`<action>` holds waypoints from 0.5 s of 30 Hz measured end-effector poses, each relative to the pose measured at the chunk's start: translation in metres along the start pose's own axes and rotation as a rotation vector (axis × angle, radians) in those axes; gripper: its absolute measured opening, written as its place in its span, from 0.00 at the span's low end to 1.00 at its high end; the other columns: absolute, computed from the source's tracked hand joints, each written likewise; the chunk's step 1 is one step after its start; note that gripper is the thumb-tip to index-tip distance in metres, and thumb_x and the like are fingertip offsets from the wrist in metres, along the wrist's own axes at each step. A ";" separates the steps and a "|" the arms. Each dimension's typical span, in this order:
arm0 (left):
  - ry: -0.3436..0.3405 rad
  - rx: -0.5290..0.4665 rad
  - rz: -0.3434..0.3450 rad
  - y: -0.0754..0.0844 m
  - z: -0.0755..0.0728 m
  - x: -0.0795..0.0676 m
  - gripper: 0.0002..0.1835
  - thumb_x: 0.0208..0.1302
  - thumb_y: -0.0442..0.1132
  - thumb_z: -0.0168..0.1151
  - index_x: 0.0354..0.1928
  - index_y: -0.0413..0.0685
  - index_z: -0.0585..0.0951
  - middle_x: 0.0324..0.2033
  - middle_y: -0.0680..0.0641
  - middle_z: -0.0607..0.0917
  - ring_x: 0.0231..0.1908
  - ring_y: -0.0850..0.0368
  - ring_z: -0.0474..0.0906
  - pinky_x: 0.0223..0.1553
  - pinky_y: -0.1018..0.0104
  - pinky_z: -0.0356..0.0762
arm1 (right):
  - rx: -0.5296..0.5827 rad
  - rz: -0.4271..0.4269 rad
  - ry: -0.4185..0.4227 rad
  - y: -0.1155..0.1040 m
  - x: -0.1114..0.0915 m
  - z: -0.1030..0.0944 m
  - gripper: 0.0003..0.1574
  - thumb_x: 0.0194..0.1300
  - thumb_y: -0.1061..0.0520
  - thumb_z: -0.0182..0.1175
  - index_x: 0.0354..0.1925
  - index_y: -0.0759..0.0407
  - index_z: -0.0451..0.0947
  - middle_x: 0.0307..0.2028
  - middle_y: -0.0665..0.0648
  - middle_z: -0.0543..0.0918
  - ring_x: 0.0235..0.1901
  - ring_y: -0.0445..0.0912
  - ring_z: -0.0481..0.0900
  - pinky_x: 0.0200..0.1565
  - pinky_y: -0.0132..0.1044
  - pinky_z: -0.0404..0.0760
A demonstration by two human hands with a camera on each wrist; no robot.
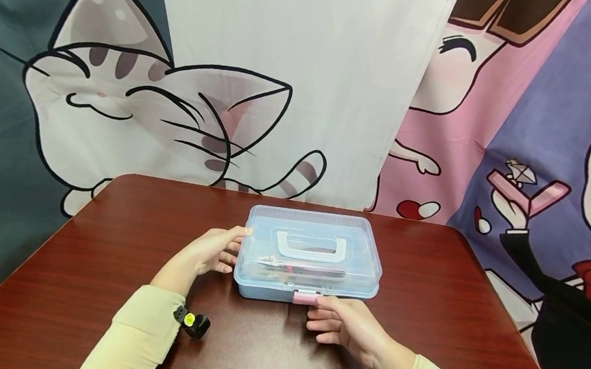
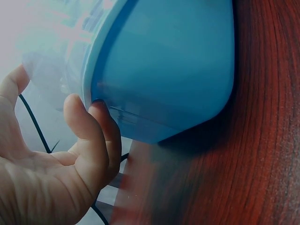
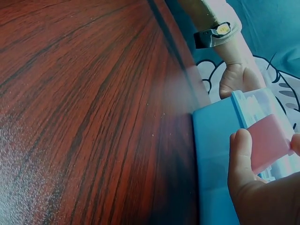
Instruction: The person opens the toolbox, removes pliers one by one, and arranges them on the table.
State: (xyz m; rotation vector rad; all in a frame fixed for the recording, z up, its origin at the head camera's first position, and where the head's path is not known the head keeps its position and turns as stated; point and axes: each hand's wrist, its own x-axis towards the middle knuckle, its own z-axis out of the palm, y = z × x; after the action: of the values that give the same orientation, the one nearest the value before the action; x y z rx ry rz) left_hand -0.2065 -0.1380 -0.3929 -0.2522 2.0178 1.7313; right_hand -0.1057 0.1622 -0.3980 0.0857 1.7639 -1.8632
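A plastic storage box (image 1: 360, 260) with a light blue base and a see-through lid rests on the table, its lid down. A white carry handle (image 1: 310, 255) lies on top, and slim pen-like items (image 1: 301, 267) show through the lid. My left hand (image 1: 209, 251) holds the box's left end; in the left wrist view its thumb lies against the lid and its curled fingers meet the rim. At the front, my right hand (image 1: 351, 330) pinches the pink latch (image 3: 268, 143) between thumb and finger. Whether the latch is fastened I cannot tell.
The box stands on a dark red wooden table (image 1: 126, 252), nearer its far edge. Behind hangs a cloth backdrop (image 1: 298, 32) with a cartoon cat and figures. A small black device (image 1: 194, 322) with a yellow spot is strapped at the left sleeve cuff.
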 end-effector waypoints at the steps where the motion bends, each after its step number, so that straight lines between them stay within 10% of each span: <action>1: 0.002 -0.001 0.000 0.000 0.000 0.000 0.39 0.55 0.65 0.59 0.58 0.40 0.70 0.51 0.41 0.74 0.33 0.55 0.76 0.25 0.68 0.77 | 0.001 -0.002 -0.009 0.000 -0.001 0.000 0.31 0.64 0.47 0.56 0.57 0.68 0.73 0.46 0.64 0.83 0.40 0.46 0.84 0.40 0.38 0.84; 15: 0.008 -0.014 -0.005 -0.001 0.000 0.002 0.36 0.55 0.64 0.59 0.55 0.41 0.72 0.48 0.43 0.74 0.31 0.55 0.75 0.24 0.69 0.76 | 0.049 0.003 -0.035 0.000 -0.003 -0.003 0.41 0.68 0.44 0.49 0.63 0.76 0.58 0.54 0.70 0.77 0.45 0.48 0.82 0.44 0.38 0.84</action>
State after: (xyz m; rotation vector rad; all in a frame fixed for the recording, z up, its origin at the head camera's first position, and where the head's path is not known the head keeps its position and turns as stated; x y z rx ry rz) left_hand -0.2072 -0.1376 -0.3948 -0.2693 2.0097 1.7444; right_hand -0.1039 0.1662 -0.3967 0.0744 1.6940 -1.8945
